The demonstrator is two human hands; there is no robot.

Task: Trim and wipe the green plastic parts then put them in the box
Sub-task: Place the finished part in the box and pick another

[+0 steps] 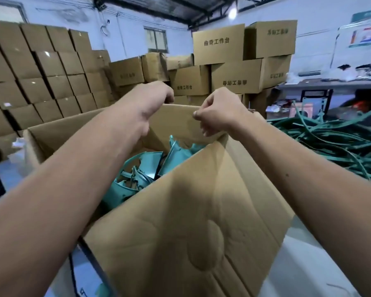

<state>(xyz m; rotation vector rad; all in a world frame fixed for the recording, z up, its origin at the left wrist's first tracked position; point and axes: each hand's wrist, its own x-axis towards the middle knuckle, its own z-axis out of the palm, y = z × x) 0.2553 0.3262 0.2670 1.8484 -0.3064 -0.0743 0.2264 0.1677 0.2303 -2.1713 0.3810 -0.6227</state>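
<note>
Box [51,136] mouth is open only in a wedge from 9 to 12 o'clock; the near flap [180,211] covers the 3 to 6 side. Both hands, left hand [152,97] and right hand [216,112], grip the far flap [176,116] at 12, blocking that edge. Green parts [137,174] fill the floor; green strips [330,142] clutter 2 o'clock.

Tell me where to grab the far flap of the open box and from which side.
Take the far flap by its free top edge, from above, one hand near each end. It stands upright and thin, so fingers can curl over it, as the left hand and right hand do now. Green plastic parts fill the box below.
</note>
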